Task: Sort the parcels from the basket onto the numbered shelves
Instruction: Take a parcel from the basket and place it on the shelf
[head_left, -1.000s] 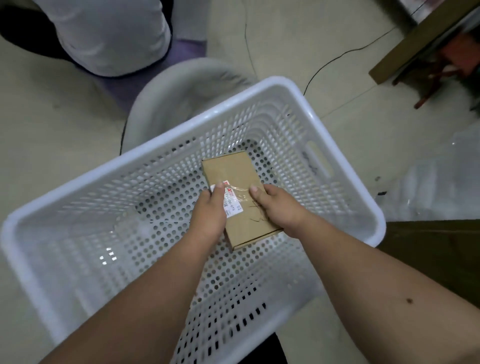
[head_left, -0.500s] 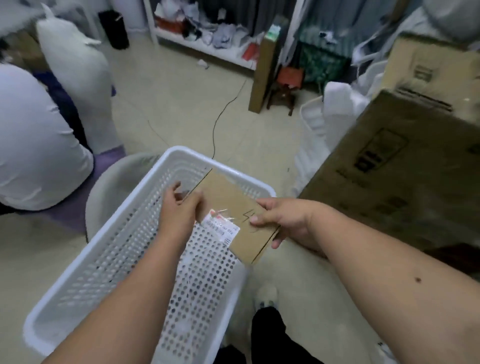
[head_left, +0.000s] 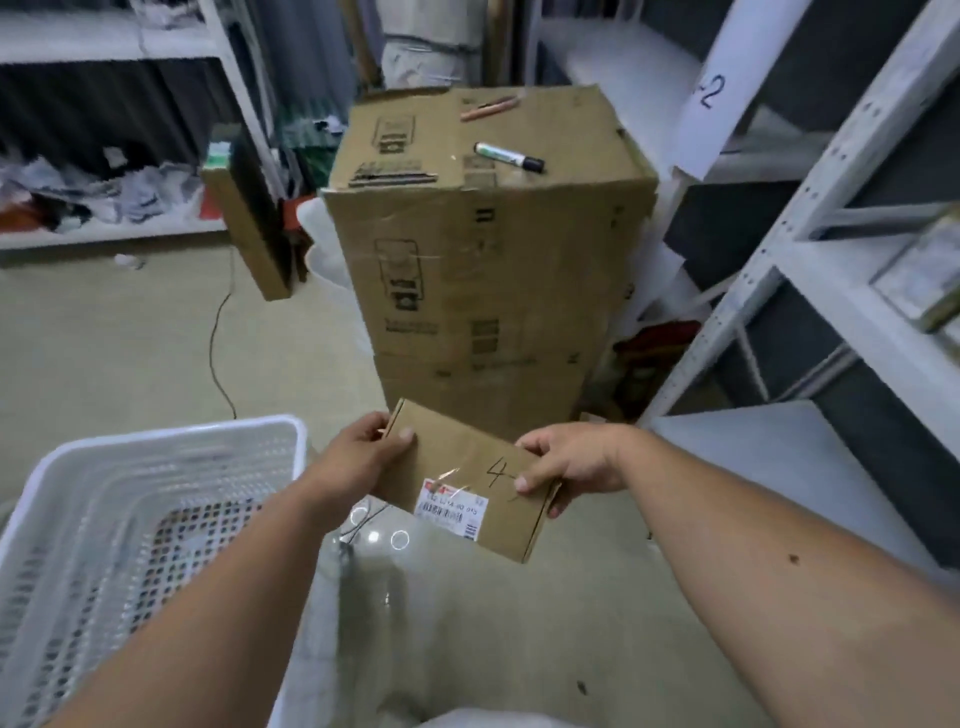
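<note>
Both forearms reach forward, bare. The left hand (head_left: 358, 457) pinches with thumb on top. The right hand (head_left: 571, 462) grips, fingers curled.

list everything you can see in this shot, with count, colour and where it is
flat brown cardboard parcel: 1, brown, handwritten 4 and white barcode label, held in the air at centre
white perforated plastic basket: 1, white, lower left on the floor
large brown cardboard boxes: 2 stacked, brown, centre behind the parcel
black-capped marker pen: 1, white and black, on the top box
copper-coloured pen: 1, copper, far edge of the top box
white metal shelving rack: 1, white, right side, paper tag ending in 2
black cable: 1, black, on the floor at left
left hand: 1, grips the parcel's far left corner
right hand: 1, grips the parcel's right edge
</note>
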